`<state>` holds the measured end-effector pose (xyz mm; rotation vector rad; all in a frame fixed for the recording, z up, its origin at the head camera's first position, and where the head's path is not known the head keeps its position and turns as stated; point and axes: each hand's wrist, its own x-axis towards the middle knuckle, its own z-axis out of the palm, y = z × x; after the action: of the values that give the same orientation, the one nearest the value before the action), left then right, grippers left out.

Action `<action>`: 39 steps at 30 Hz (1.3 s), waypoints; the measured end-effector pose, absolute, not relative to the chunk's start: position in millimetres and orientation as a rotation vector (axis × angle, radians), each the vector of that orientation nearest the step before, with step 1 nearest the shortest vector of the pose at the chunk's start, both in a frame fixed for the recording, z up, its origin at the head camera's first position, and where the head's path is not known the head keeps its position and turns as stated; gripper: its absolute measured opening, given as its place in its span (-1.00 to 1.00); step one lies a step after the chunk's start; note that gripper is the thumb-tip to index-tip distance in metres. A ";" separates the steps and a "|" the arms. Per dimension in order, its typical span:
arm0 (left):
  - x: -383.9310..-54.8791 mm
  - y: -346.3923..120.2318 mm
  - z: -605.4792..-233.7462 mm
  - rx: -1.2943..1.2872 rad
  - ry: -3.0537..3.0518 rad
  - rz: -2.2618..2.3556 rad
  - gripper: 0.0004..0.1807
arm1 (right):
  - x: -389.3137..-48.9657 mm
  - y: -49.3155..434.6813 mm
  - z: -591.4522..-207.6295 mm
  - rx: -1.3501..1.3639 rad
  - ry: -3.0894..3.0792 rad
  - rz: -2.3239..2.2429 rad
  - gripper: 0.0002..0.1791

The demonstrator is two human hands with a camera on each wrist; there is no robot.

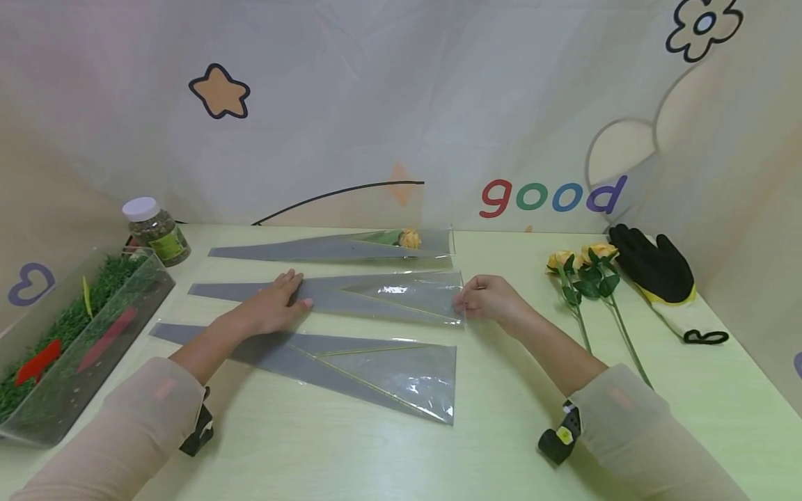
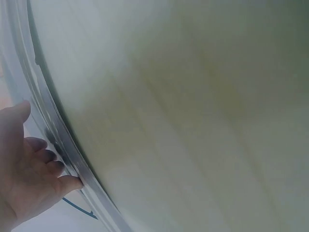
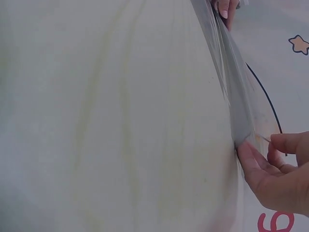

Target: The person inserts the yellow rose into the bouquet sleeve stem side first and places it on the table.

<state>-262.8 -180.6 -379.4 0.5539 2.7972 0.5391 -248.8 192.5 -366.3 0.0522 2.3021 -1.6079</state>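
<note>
Three long tapering flower sleeves, grey with clear fronts and thin gold lines, lie across the table. My left hand (image 1: 269,306) rests with fingers extended on the narrow part of the middle flower sleeve (image 1: 370,296). At that sleeve's wide right end, my right hand (image 1: 491,299) pinches the clear edge; in the right wrist view its thumb and fingers (image 3: 282,142) are at the film. The far sleeve (image 1: 294,245) has a yellow rose (image 1: 410,239) inside. Nearest me lies another sleeve (image 1: 388,369), its narrow end partly hidden under my left forearm.
Two yellow roses (image 1: 599,252) with leafy stems lie at the right, beside a black-and-white glove (image 1: 654,264). On the left stand a lidded jar (image 1: 156,229) and a clear box (image 1: 119,334) holding artificial grass. A printed cloth (image 1: 351,104) hangs behind the table.
</note>
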 end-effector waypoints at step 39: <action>-287.7 -34.0 -374.2 1.040 2.697 0.661 -0.42 | -246.0 189.7 -368.4 -0.048 2.492 -1.425 -0.84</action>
<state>-287.7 -34.0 -374.2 1.0398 2.6965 0.6607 -246.0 189.7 -368.4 -0.0484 2.4923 -1.4252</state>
